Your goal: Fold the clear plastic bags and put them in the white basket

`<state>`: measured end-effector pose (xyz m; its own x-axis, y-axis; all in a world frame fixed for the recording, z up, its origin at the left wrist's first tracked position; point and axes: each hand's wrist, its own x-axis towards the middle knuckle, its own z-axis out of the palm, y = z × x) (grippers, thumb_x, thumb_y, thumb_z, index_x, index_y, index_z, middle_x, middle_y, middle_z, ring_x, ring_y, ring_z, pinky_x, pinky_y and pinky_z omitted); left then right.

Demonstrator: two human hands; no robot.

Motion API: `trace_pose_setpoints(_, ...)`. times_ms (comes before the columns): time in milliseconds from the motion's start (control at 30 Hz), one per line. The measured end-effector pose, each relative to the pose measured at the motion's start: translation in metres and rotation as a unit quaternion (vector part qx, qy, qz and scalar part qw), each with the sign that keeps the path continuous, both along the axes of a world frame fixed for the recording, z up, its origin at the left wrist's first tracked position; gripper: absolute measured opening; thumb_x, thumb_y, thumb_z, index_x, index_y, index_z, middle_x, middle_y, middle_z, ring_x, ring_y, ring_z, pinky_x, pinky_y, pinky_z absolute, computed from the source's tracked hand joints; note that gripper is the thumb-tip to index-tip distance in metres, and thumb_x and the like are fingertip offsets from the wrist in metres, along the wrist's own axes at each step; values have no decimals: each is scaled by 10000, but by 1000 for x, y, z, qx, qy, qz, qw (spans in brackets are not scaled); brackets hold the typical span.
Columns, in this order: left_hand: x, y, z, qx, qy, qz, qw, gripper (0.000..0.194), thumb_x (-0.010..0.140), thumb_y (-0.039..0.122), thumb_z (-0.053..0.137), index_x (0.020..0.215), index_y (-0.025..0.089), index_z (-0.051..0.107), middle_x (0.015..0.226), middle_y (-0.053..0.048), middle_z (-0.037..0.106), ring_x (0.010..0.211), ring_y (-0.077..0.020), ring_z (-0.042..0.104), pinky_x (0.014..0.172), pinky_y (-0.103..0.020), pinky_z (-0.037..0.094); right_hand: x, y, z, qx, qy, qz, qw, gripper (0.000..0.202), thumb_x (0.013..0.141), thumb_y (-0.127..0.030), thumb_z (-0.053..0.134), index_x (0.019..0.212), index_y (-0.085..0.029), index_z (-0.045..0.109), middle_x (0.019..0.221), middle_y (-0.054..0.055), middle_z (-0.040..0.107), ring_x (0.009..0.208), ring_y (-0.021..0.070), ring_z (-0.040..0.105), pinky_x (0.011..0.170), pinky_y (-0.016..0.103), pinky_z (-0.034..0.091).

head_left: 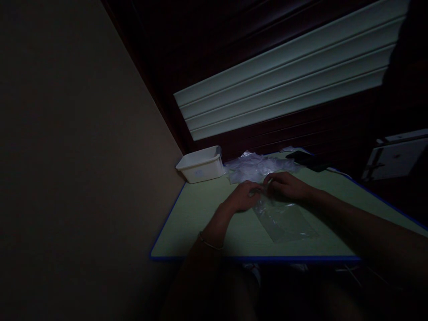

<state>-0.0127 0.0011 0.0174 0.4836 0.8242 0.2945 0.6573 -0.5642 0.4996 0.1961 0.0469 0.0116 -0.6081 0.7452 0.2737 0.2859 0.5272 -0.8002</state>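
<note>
A clear plastic bag [284,221] lies flat on the pale green table [194,218], its upper edge between my hands. My left hand [245,196] pinches that edge from the left, fingers bent together. From the right, my right hand [283,185] grips the same edge with curled fingers. The two hands are close together, and the fingertips are dim and partly hidden. Just beyond them spreads a heap of clear plastic bags [254,165].
At the back left corner stands a white plastic bin [202,167], close to the wall [100,156]. A dark flat object [307,160] rests at the back right, with a pale cable [338,172] beside it. Blue edging [254,258] runs round the table.
</note>
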Motion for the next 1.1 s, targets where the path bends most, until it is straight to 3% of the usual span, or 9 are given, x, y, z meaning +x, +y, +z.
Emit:
trace_pose_setpoints(300, -2, 4, 0, 36, 26, -59, 997, 301, 797, 124, 547, 1031, 219, 711, 1071, -25, 701, 1061, -184, 586, 983, -345, 442, 0, -3, 4, 28, 5, 17, 999, 214, 763, -213, 476, 845, -173, 670, 739, 52, 732, 669, 205, 678, 630, 305, 518)
trace_pose_setpoints(467, -3, 6, -3, 50, 37, -76, 995, 267, 811, 128, 556, 997, 229, 717, 1073, -23, 701, 1060, -172, 583, 1007, -348, 422, -1, -4, 5, -2, 12, 27, 1000, 218, 753, -230, 481, 821, -169, 679, 716, 54, 722, 654, 207, 669, 628, 313, 514)
trace_pose_setpoints(700, -2, 1, -2, 59, 56, -87, 993, 243, 820, 132, 546, 989, 196, 707, 1077, -34, 698, 1060, -179, 583, 1009, -338, 414, 5, 11, 1, -40, 86, -90, 991, 246, 728, -253, 490, 841, -142, 678, 672, 56, 707, 569, 166, 605, 552, 274, 462)
trace_pose_setpoints(800, 2, -3, 2, 60, 82, -94, 990, 247, 846, 160, 522, 1021, 197, 692, 1090, -37, 684, 1075, -180, 572, 1025, -332, 396, 5, 13, -3, -46, 70, -78, 993, 242, 719, -246, 493, 832, -144, 681, 662, 42, 697, 566, 162, 608, 556, 267, 463)
trace_pose_setpoints(967, 11, -9, 4, 76, 128, -74, 986, 224, 884, 217, 484, 987, 192, 681, 1072, -49, 661, 1076, -193, 548, 1014, -328, 396, 3, 12, -7, -32, 46, -44, 997, 222, 721, -238, 497, 820, -152, 677, 696, 52, 716, 631, 190, 647, 612, 285, 490)
trace_pose_setpoints(1100, 16, -12, 1, 88, 150, -30, 984, 212, 900, 269, 474, 986, 203, 656, 1043, -53, 639, 1061, -211, 533, 977, -350, 417, 5, 18, -5, 36, 33, -113, 992, 247, 765, -258, 471, 827, -151, 685, 724, 59, 721, 652, 195, 644, 639, 298, 489)
